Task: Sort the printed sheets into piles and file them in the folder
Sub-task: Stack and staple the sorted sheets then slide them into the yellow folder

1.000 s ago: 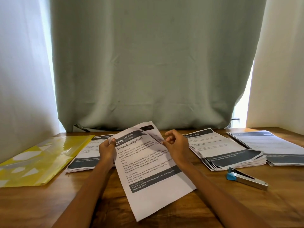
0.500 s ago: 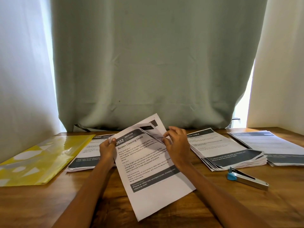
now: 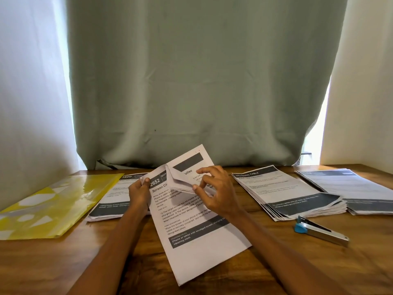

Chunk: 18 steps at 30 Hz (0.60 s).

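Right hand (image 3: 214,192) pinches folded-back upper corners of white printed sheets (image 3: 191,218); left hand (image 3: 139,194) grips their top-left edge. Sheets tilt over brown wooden desk (image 3: 63,262), between sorted paper piles (image 3: 287,192). Yellow plastic folder (image 3: 57,203) far left.

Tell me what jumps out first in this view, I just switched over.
Front and centre, the left hand grips a held stack of sheets headed "2652 Screen Cl…", while the right hand peels up its top corners. A bright yellow folder lies far left; a blue-tipped stapler sits at right, in front of a fanned pile.
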Tool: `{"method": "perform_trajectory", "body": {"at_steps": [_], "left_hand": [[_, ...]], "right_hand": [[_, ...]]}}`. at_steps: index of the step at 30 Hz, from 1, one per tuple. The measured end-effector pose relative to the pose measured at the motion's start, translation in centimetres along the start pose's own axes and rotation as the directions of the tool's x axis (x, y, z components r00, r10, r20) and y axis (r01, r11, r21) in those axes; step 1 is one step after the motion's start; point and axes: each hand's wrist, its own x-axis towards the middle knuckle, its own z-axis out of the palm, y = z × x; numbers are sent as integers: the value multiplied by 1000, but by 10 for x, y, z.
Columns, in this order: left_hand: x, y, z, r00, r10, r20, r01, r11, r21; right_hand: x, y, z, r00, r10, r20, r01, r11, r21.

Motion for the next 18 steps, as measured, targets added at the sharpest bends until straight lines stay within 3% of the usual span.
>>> {"method": "perform_trajectory", "body": {"at_steps": [5, 8, 10, 13, 15, 18], "left_hand": [[0, 0, -1, 1000, 10, -6, -10, 1000, 28], [-1, 0, -1, 1000, 16, -4, -16, 1000, 17], [-1, -1, 0, 1000, 26, -3, -26, 999, 18], [-4, -1, -1, 999, 42, -9, -42, 999, 20], [-7, 0, -2, 999, 38, 2, -38, 999, 15], [-13, 2, -7, 999, 41, 27, -42, 998, 51]], "right_hand": [[1, 5, 0, 999, 23, -25, -24, 999, -32], [3, 10, -2, 963, 269, -12, -269, 963, 13], [2, 14, -4, 869, 493, 36, -494, 865, 86], [6, 8, -15, 715, 688, 127, -698, 694, 176], [6, 3, -28, 625, 744, 238, -781, 594, 195], [-5, 5, -38, 511, 676, 531, -850, 487, 198]]}}
